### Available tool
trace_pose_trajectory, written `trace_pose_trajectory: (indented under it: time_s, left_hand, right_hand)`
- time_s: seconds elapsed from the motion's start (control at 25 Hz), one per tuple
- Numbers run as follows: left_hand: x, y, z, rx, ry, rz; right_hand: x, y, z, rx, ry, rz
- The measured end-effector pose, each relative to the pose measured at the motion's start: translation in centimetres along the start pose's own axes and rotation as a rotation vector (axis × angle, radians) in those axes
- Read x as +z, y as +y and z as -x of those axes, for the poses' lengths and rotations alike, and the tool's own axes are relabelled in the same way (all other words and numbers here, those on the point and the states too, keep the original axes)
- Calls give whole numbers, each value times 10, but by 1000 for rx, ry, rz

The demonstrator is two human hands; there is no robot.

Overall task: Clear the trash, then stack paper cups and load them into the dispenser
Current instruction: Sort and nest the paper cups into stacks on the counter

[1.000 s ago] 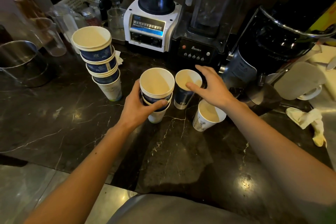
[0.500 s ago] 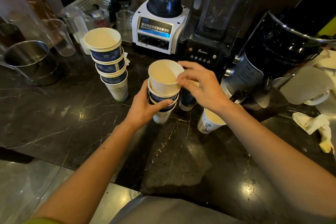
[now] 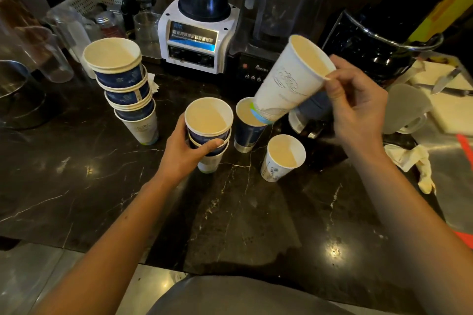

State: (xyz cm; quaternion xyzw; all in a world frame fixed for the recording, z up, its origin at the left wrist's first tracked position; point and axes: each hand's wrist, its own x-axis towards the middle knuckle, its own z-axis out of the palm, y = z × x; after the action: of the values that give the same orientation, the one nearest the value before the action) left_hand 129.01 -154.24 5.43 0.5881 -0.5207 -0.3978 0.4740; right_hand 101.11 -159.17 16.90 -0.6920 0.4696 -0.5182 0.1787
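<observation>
Cups stand in clusters on the dark tabletop (image 3: 230, 212), and no dispenser shows from where I stand. The right hand (image 3: 358, 107) pinches a white cup (image 3: 289, 82) by its rim, thumb and fingers (image 3: 332, 84) closed on the lip. The cup is tilted, its base at the mouth of a blue cup (image 3: 249, 133) that stands loose with nothing steadying it. The left hand (image 3: 184, 153) is wrapped round a short stack (image 3: 208, 123) just beside it, fingers curled on the cup walls.

My worry is the angle. Pushed in while tilted, the white cup's base may catch the blue rim and tip that cup toward the lone cup (image 3: 282, 158) nearby. A rim pinch is also a weak hold, so the cup could twist free or crumple. The tall stack (image 3: 122, 84) at the left leans; a nudge from the left forearm could bring it down.
</observation>
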Motion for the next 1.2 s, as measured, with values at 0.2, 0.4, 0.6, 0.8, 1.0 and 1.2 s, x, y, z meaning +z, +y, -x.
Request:
trace_pose_trajectory:
  time_s: [0.2, 0.4, 0.6, 0.8, 1.0, 1.2]
  left_hand:
    - [0, -2, -1, 22, 13, -9]
    - [0, -4, -1, 38, 7, -7]
    - [-2, -3, 1, 22, -23, 18]
    - [-2, -4, 4, -10, -84, 45]
    - [-2, -5, 6, 6, -93, 48]
    - [-4, -2, 4, -7, -102, 33]
  right_hand:
    - [-26, 19, 30, 96, 8, 89]
    - [-27, 38, 55, 98, -119, 177]
    - [-8, 56, 73, 240, -573, 386]
    - [19, 37, 47, 159, -700, 418]
    - [83, -11, 24, -221, -759, 240]
    - [108, -12, 11, -436, -840, 369]
